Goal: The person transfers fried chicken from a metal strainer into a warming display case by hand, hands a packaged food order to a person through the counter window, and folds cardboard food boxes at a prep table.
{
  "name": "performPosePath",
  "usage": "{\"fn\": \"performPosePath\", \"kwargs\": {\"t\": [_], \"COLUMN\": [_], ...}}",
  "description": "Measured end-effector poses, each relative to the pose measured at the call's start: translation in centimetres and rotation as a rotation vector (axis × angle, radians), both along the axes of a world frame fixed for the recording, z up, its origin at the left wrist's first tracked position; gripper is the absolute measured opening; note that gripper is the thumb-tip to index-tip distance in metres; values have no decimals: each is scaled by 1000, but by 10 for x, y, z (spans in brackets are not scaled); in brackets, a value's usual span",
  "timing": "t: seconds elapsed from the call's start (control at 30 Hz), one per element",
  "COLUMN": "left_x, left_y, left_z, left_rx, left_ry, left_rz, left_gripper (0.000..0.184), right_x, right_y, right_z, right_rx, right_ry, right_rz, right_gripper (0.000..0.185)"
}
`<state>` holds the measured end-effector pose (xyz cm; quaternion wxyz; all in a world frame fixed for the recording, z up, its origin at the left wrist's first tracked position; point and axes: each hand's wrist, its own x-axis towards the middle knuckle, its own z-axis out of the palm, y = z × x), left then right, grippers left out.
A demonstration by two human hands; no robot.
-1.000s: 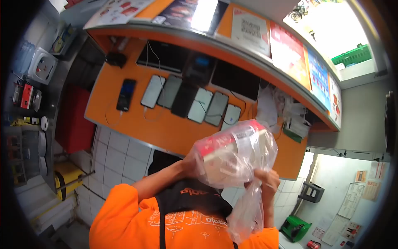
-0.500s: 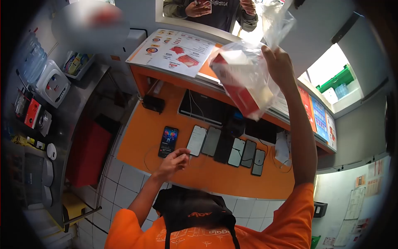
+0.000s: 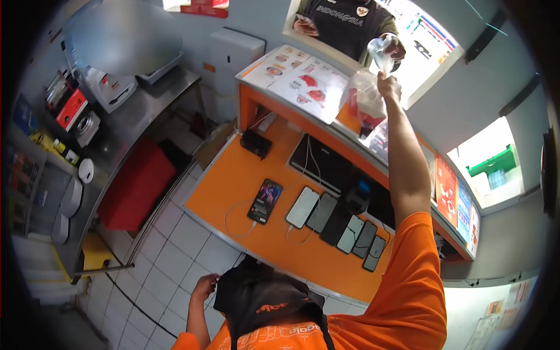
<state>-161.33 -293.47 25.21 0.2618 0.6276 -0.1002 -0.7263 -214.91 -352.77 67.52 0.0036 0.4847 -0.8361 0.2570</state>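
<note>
Right fingers [image 3: 382, 81] gripping plastic bag [image 3: 367, 96] — contents [image 3: 371, 119] blurred, person [image 3: 341, 26] cut off

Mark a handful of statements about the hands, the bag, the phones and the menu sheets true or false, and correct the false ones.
1. The person's right hand grips the plastic bag. True.
2. The left hand grips the bag too. False: it is low, beside the black apron, away from the bag.
3. The leftmost phone has a cable at its near end. True.
4. The menu sheets lie among the phones. False: they lie on the raised counter.
5. Someone in a dark shirt is at the opening beyond the counter. True.
</note>
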Motion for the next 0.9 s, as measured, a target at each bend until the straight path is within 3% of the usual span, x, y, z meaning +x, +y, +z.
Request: {"fn": "performPosePath", "kwargs": {"t": [0.07, 0.13, 0.2, 0.3, 0.33, 0.37, 0.4, 0.43, 0.47, 0.5, 0.53, 0.57, 0.63, 0.67, 0.7, 0.73, 0.77, 0.83, 0.9], "left_x": [12, 3, -17, -58, -73, -86, -97, -106, -115, -119, -120, -118, -105, -98, -92, -83, -73, -53, -37], "left_y": [98, 188, 274, 359, 378, 393, 406, 415, 423, 428, 434, 437, 448, 458, 471, 485, 503, 549, 605], "left_z": [-77, -62, -50, -37, -33, -31, -31, -32, -33, -35, -38, -43, -53, -59, -65, -71, -78, -94, -111], "left_rx": [200, 416, 518, 561, 558, 553, 542, 524, 502, 475, 448, 421, 371, 357, 346, 338, 335, 344, 369], "left_ry": [-128, -359, -368, -350, -346, -349, -348, -345, -342, -337, -334, -325, -312, -299, -290, -280, -269, -259, -258], "left_rz": [26, -93, -68, 67, 116, 164, 214, 265, 320, 362, 397, 424, 450, 459, 461, 467, 484, 531, 612], "left_gripper": [27, 28, 28, 27, 27, 27, 27, 27, 27, 27, 27, 27, 27, 26, 26, 26, 26, 26, 26], "right_x": [-24, -49, -51, 18, 57, 84, 127, 141, 191, 236, 283, 330, 399, 432, 453, 472, 491, 534, 584], "right_y": [-24, -55, -58, 37, 89, 123, 176, 199, 247, 282, 336, 390, 515, 589, 643, 696, 736, 799, 870], "right_z": [-16, -26, -20, -1, -3, -19, -28, -64, -105, -137, -189, -241, -340, -324, -297, -309, -290, -238, -223], "right_rx": [14, 16, -111, -635, -1023, -1085, -931, -737, -615, -761, -343, 27, 246, 702, 778, 798, 869, 1334, 1565], "right_ry": [39, 53, -34, 12, 7, -106, -136, -162, -280, -122, -656, -1123, -440, -412, -254, -449, -616, -738, -644], "right_rz": [27, 121, 190, 145, 398, 441, 429, 676, 689, 984, 1019, 802, 1663, 1810, 2064, 2310, 2450, 2633, 2834], "right_gripper": [86, 100, 103, 69, 51, 36, 28, 21, 19, 20, 18, 17, 26, 34, 33, 24, 25, 32, 39]}}
